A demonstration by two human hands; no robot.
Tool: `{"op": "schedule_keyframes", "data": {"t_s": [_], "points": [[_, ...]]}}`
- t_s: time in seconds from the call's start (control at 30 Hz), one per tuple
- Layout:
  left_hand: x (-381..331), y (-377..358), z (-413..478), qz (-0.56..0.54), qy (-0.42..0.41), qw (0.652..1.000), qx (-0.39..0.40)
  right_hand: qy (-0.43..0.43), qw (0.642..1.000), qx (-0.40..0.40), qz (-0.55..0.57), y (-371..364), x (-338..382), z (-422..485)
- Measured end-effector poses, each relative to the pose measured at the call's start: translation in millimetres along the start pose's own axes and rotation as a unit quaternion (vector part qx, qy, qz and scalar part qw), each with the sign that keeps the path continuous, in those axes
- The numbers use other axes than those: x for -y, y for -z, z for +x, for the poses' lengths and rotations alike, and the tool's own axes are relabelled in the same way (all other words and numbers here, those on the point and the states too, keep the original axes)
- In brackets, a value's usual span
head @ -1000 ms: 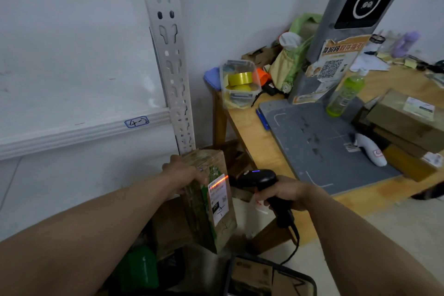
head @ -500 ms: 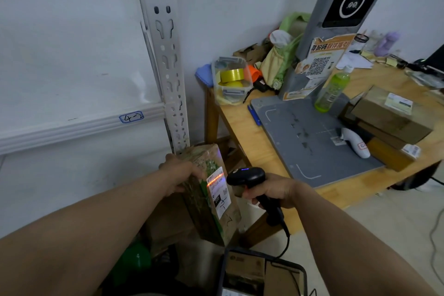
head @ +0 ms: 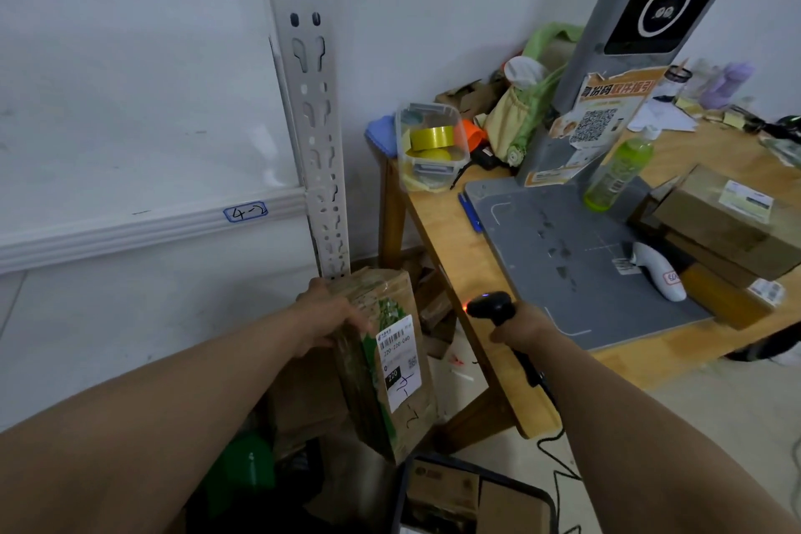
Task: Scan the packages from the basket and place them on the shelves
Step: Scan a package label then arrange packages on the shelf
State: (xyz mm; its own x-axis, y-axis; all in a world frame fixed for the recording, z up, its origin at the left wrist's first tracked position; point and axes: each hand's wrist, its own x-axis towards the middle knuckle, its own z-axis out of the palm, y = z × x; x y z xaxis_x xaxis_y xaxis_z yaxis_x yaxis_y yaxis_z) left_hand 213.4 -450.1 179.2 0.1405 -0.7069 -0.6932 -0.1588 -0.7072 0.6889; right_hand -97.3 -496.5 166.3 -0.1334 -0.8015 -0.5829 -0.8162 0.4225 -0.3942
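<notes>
My left hand [head: 327, 317] grips the top of a tall brown and green package [head: 385, 364], held upright with its white barcode label [head: 401, 360] facing me. To its right my right hand [head: 526, 325] grips a black corded barcode scanner [head: 492, 307], its red light glowing at the nose and pointing left, a little above the label. Below, the dark-rimmed basket [head: 472, 473] holds cardboard packages. A white shelf [head: 151, 225] tagged "4-2" runs along the left, behind its perforated upright [head: 312, 100].
A wooden desk [head: 442, 225] at right carries a grey scanning mat [head: 576, 256], a tall grey kiosk, a green bottle [head: 617, 169], a clear tub with yellow tape [head: 431, 143], a white handheld scanner [head: 656, 271] and stacked boxes [head: 728, 225]. Dark boxes and a green object sit under the shelf.
The red scan line that lay across the label is gone. The scanner has drawn back to the right and slightly up, away from the package. The package stays in my left hand.
</notes>
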Motion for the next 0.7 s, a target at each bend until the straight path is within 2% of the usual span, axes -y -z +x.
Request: {"op": "schedule_keyframes", "data": {"t_s": [0.2,0.4,0.6,0.67,0.7], "points": [[-7.6,-5.6,-0.6,-0.021,-0.026,0.998,0.044,-0.04,0.996,-0.073,-0.017,-6.9,-8.3,19.2],[-12.5,0.7,-8.9,-0.021,-0.042,0.998,0.048,-0.071,0.993,-0.096,0.014,-5.5,-11.2,22.9],[-8.3,20.2,-24.2,-0.022,-0.058,0.996,0.06,0.085,0.968,-0.174,-0.162,7.6,31.8,-8.7],[-3.5,29.7,-32.6,-0.025,-0.066,0.996,0.057,0.129,0.969,-0.137,-0.158,8.5,54.0,-23.4],[-0.4,35.1,-37.4,-0.026,-0.07,0.996,0.055,0.153,0.978,-0.076,-0.124,8.1,65.6,-30.6]]}}
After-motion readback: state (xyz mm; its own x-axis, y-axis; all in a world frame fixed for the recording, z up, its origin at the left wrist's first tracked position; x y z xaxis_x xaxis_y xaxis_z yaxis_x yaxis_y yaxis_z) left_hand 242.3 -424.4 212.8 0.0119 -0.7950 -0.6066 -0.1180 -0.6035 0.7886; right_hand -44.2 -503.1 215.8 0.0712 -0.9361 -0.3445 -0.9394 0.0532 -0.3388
